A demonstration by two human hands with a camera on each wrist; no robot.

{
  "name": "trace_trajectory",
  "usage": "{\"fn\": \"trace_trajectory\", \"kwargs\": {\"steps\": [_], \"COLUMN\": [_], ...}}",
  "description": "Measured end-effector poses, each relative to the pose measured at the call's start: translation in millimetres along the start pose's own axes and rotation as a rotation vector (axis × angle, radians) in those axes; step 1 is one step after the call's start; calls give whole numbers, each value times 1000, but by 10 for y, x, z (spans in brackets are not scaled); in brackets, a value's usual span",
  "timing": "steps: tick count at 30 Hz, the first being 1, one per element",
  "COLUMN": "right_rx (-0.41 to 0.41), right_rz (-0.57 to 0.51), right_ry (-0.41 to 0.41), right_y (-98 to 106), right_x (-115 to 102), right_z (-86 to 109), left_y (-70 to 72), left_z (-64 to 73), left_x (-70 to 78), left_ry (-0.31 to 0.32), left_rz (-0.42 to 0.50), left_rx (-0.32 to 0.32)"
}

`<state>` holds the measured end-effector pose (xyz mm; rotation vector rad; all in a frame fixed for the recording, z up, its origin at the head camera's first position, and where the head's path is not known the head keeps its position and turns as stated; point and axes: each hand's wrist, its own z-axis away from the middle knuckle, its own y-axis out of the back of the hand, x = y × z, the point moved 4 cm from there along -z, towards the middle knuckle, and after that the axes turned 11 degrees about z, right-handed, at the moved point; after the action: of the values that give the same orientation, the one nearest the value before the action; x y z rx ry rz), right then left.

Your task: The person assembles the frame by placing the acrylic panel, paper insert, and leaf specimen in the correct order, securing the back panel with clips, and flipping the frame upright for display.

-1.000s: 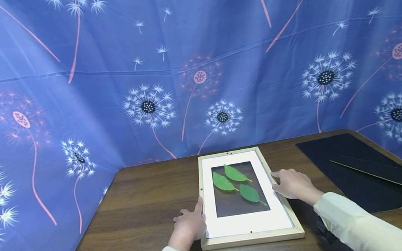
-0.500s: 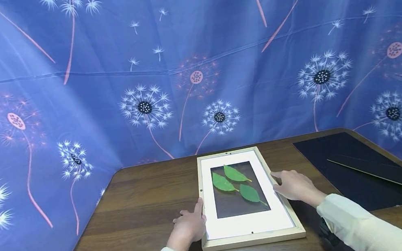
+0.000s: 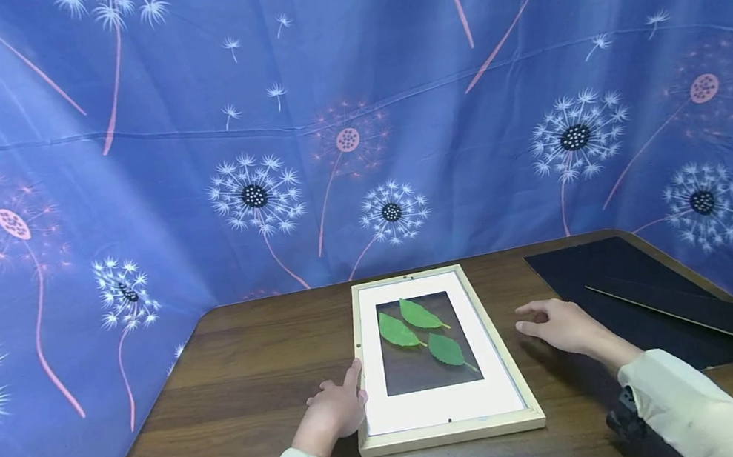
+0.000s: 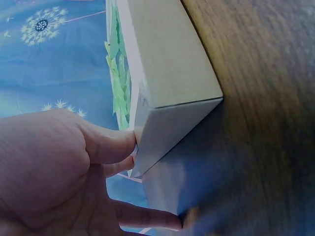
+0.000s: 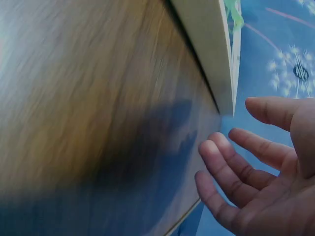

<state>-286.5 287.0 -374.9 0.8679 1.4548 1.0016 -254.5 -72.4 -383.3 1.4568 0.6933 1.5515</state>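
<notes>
A pale wooden picture frame (image 3: 451,434) lies on the table with a white mat (image 3: 419,410) around a dark window. Three green leaves (image 3: 420,314) show inside that window. My left hand (image 3: 334,412) touches the frame's left side, its index finger extended along the edge. Thumb and a finger meet the frame's side in the left wrist view, while another finger reaches down to the tabletop. To the right of the frame, my right hand (image 3: 567,326) hovers apart from it, fingers loosely bent and holding nothing; the right wrist view shows the gap to the frame's side (image 5: 209,44).
A large black sheet (image 3: 584,254) lies at the table's right, with a narrower black board (image 3: 690,310) on it, partly raised. Behind the brown wooden table (image 3: 260,366) hangs a blue dandelion-print cloth (image 3: 437,139).
My right hand has let go of the frame's right side and moved right, toward the black sheet. My left hand stays at the left edge. The head view has shifted slightly.
</notes>
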Motion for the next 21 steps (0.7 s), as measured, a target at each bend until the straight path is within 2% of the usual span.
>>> {"fn": "trace_trajectory", "kwargs": {"steps": [11, 21], "right_rx": [89, 80], "right_rz": [-2, 51], "right_ry": [-70, -156], "right_y": [204, 404], "right_x": [530, 1081], "right_z": [194, 372], "left_y": [54, 81], "left_z": [9, 10], "left_x": [-94, -139], "left_ry": [7, 14], "left_rz": [59, 56], "left_rx": [9, 4]}}
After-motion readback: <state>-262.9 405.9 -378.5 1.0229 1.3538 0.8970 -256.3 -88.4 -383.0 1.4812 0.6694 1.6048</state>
